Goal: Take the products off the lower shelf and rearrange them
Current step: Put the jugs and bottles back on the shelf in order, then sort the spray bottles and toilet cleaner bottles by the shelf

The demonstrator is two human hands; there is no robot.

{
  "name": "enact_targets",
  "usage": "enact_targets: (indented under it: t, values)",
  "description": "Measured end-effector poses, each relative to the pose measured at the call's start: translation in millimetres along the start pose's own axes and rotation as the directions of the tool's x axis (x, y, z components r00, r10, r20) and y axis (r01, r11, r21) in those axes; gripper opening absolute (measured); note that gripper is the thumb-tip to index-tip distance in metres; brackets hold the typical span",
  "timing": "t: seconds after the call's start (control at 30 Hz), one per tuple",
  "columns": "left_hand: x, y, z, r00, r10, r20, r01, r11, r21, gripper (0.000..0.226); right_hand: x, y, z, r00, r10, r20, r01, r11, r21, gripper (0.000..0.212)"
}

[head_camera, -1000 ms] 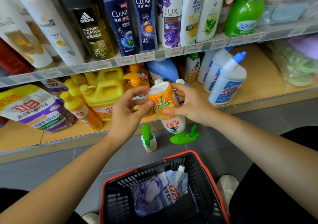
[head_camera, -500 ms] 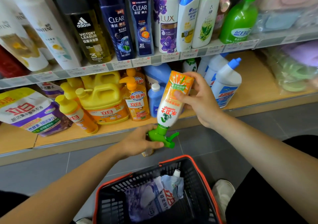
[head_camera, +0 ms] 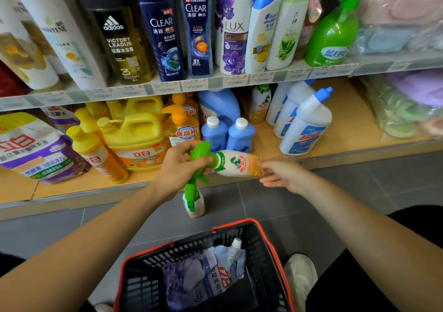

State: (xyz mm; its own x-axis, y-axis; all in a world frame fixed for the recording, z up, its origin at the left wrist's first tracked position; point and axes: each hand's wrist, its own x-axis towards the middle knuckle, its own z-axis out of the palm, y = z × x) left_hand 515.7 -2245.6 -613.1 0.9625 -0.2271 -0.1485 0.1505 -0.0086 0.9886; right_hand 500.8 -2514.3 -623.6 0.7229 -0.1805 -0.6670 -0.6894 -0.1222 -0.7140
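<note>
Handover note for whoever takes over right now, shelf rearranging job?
Left hand grips the green trigger head of the orange-and-white plastic spray bottle, held sideways. Right hand open, fingers at its base.
A matching spray bottle stands on the grey floor; a purple-white refill pouch lies in the black orange-rimmed basket.
Pending: yellow jugs, blue bottles, white cleaner bottles on the wooden lower shelf.

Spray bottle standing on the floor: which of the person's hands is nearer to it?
Left. The left hand, gripping a second bottle, is just above the floor bottle; the right hand is farther right.
</note>
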Motion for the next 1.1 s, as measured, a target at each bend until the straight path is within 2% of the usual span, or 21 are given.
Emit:
enact_targets:
  t: [0.1,0.23,0.4,0.47,0.53,0.63,0.67,0.7,0.77,0.87,1.0,1.1]
  values:
    - [4,-13,13,0.998,0.049,0.040,-0.057,0.967,0.248,0.024,7,7,1,0.983,-0.152,-0.100,0.137,0.980,-0.143,0.004]
    - [10,-38,9,0.987,0.106,0.125,-0.161,0.762,0.627,0.024,11,-7,-8,0.901,-0.393,-0.181,0.310,0.878,-0.365,0.010]
    - [17,-56,-5,0.978,0.046,0.203,-0.177,0.696,0.696,0.029,24,-21,-18,0.808,-0.568,-0.156,0.424,0.745,-0.515,0.025]
    - [17,-68,-4,0.979,0.051,0.195,-0.175,0.700,0.693,0.032,36,-26,-20,0.817,-0.559,-0.140,0.428,0.751,-0.502,0.031]
    - [14,-84,-1,0.976,0.072,0.207,-0.203,0.658,0.725,0.037,53,-34,-22,0.841,-0.519,-0.151,0.418,0.802,-0.427,0.038]
    - [9,-106,-2,0.939,0.178,0.294,-0.343,0.413,0.844,0.045,81,-51,-24,0.844,-0.502,-0.190,0.428,0.842,-0.328,0.047]
    - [10,-110,-4,0.925,0.218,0.311,-0.371,0.346,0.862,0.046,91,-58,-24,0.834,-0.510,-0.209,0.437,0.844,-0.311,0.049]
    - [12,-113,-7,0.922,0.247,0.299,-0.368,0.321,0.873,0.047,101,-64,-25,0.821,-0.523,-0.230,0.451,0.840,-0.301,0.050]
    - [17,-116,-10,0.934,0.282,0.218,-0.313,0.355,0.881,0.047,121,-76,-22,0.793,-0.547,-0.268,0.488,0.834,-0.258,0.051]
    - [19,-120,-6,0.954,0.282,0.104,-0.230,0.462,0.856,0.044,145,-89,-15,0.765,-0.565,-0.310,0.536,0.825,-0.180,0.063]
    - [17,-127,-5,0.954,0.291,0.078,-0.222,0.506,0.834,0.044,165,-101,-3,0.687,-0.612,-0.393,0.631,0.770,-0.096,0.067]
    - [16,-128,-6,0.956,0.292,0.034,-0.194,0.540,0.819,0.044,179,-105,4,0.659,-0.618,-0.429,0.654,0.752,-0.077,0.067]
